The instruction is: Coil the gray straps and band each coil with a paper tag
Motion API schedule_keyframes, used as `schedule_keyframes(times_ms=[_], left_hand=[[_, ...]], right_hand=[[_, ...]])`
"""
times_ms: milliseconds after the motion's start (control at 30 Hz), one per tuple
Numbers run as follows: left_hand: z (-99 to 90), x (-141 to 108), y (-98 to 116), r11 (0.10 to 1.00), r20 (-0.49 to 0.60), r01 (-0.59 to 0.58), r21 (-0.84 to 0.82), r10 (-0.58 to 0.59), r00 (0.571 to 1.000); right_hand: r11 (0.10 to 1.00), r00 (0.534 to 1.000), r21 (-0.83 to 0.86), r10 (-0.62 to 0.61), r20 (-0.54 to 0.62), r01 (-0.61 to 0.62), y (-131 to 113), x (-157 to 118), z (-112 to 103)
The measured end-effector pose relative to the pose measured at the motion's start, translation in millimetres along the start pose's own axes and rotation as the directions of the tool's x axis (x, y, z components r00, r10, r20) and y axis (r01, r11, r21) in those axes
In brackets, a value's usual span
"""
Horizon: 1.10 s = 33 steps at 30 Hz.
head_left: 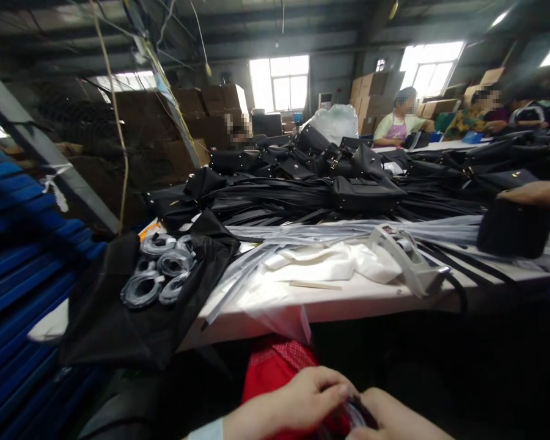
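The left hand and right hand were both clamped on a curled plastic strip lying directly between their fingertips.

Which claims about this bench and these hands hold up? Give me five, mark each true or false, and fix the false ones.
1. The clear coils lie on a black sheet. True.

2. The left hand and right hand are far apart. False: they are close together, at a small, partly hidden item.

3. The grey device stands left of the white cloth in this view. False: it stands to the right.

4. Black bags are heaped beyond the clear strips. True.

5. A thin flat stick lies in front of the white cloth. True.
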<state>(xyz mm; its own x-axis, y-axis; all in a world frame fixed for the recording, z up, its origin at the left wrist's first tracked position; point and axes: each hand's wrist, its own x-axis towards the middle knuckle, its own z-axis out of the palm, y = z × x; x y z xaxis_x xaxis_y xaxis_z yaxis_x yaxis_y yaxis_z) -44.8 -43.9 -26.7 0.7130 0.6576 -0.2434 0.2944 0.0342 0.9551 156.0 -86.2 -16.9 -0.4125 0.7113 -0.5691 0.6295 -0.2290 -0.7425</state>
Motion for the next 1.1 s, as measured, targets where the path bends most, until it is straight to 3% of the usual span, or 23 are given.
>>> schedule_keyframes(times_ms=[167,233,300,400,467,567,700,800,867,933,1033,1100], left_hand=[[13.2,4.2,-12.0,0.997,-0.148,0.014,0.078,-0.002,0.989],[18.0,4.4,-21.3,0.997,-0.142,0.055,0.053,-0.047,0.989],[19.9,4.8,-29.8,0.995,-0.150,0.100,0.025,-0.095,0.984],[19.6,6.5,-37.9,0.992,-0.179,0.122,-0.005,-0.121,0.976],[18.2,7.4,-39.5,0.991,-0.174,0.132,-0.007,-0.131,0.976],[13.5,6.2,-37.0,0.990,-0.157,0.138,0.017,-0.134,0.979],[1.9,1.6,-32.5,0.991,-0.085,0.131,-0.006,-0.131,0.988],[-7.0,1.0,-34.3,0.983,-0.005,0.150,-0.104,-0.151,0.989],[-10.7,2.9,-37.7,0.972,0.039,0.154,-0.175,-0.150,0.988],[-12.1,6.2,-41.0,0.954,0.076,0.189,-0.235,-0.176,0.982],[-10.3,11.4,-42.1,0.926,0.131,0.259,-0.273,-0.230,0.964],[-7.8,13.6,-39.5,0.928,0.145,0.257,-0.270,-0.225,0.963]], right_hand=[[0.986,0.995,-0.140,-0.092,0.034,0.096,-14.4,15.6,-25.5],[0.972,0.982,-0.170,-0.177,-0.060,0.164,-25.3,27.4,-47.8],[0.947,0.911,-0.231,-0.288,-0.295,0.225,-35.2,46.1,-70.3],[0.885,0.719,-0.434,-0.412,-0.560,0.169,-41.1,86.2,-92.6],[0.816,0.649,-0.571,-0.481,-0.589,0.086,-39.2,115.4,-96.9],[0.748,0.629,-0.663,-0.534,-0.565,0.039,-34.6,149.9,-95.3],[0.761,0.627,-0.645,-0.535,-0.567,0.066,-36.6,157.1,-93.2],[0.802,0.641,-0.587,-0.509,-0.575,0.109,-43.7,122.9,-86.6],[0.829,0.706,-0.524,-0.490,-0.512,0.195,-50.1,86.1,-78.1],[0.853,0.805,-0.454,-0.449,-0.387,0.257,-56.3,47.7,-68.9],[0.882,0.915,-0.431,-0.320,-0.246,0.193,-59.1,3.9,-57.3],[0.873,0.950,-0.473,-0.238,-0.201,0.118,-55.1,-12.6,-51.6]])
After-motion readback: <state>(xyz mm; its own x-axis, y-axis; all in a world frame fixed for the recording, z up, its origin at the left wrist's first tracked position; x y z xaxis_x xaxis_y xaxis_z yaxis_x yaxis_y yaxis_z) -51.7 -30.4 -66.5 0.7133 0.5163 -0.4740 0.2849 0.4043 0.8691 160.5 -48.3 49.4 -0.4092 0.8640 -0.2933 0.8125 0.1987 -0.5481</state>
